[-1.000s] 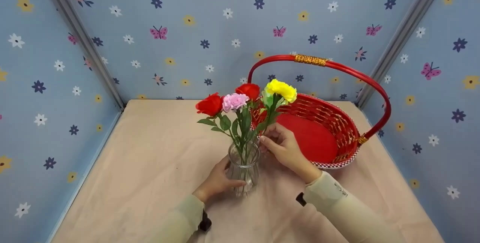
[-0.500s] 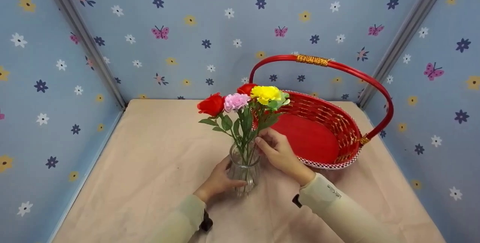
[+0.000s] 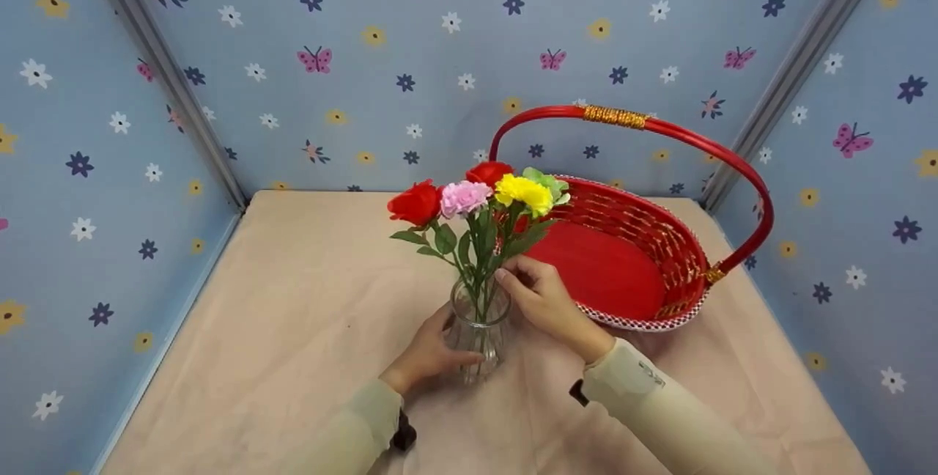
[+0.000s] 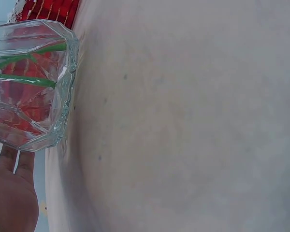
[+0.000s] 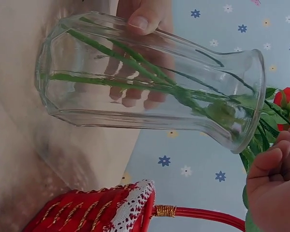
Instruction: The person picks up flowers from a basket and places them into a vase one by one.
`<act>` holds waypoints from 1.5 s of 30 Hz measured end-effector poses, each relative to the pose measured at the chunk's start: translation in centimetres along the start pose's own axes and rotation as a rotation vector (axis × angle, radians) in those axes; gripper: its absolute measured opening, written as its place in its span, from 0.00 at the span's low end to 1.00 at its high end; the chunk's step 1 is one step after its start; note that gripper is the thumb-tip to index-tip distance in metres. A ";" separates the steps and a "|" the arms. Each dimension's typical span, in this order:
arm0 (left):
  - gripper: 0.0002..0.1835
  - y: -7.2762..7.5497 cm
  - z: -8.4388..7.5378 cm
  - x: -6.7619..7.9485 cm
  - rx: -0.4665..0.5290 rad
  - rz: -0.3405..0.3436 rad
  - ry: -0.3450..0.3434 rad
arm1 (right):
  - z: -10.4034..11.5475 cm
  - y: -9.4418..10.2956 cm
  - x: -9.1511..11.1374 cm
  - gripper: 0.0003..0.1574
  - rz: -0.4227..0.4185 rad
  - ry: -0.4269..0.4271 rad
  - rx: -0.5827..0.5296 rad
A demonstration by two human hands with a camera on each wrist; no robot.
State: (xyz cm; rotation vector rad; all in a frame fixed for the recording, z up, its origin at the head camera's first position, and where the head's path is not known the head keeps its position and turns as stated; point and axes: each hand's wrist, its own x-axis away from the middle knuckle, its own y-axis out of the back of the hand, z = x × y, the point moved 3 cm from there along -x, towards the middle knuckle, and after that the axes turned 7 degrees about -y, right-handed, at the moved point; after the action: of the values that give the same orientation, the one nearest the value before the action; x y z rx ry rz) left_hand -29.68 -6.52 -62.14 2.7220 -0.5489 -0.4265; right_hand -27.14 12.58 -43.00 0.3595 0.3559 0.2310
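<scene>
Near the table's middle stands a clear glass vase, held by my left hand with the thumb across its front and the fingers behind it. Green stems show through the glass in the right wrist view. Above the rim are two red roses, a pink carnation and a yellow carnation with pale green petals beside it. Just over the right side of the rim, my right hand pinches the yellow carnation's stem between thumb and fingers; leaves partly hide that stem.
Close behind and right of the vase sits a red woven basket with a tall arched handle and white lacy trim. A pale cloth covers the table. Patterned blue walls enclose the back and both sides.
The yellow carnation has shifted left into the bunch and its bloom has turned. My right hand has moved slightly left with its stem. The left hand stays on the vase.
</scene>
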 end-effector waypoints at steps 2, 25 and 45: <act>0.59 0.0 0.0 0.1 0.002 0.001 -0.001 | 0.1 -0.1 0.0 0.09 0.001 -0.007 0.020; 0.57 0.0 -0.3 -0.1 0.023 0.028 -0.009 | -1.6 1.1 1.0 0.10 0.026 -0.140 0.009; 0.60 1.3 -0.8 0.1 -0.002 0.102 0.059 | -7.8 4.3 2.0 0.14 -0.064 -0.178 0.088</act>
State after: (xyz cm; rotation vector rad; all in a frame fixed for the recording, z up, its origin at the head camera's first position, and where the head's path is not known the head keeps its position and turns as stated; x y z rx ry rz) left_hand -29.73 -7.54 -60.99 2.6813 -0.6669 -0.3201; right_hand -28.89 19.37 -48.77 0.4512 0.2025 0.1199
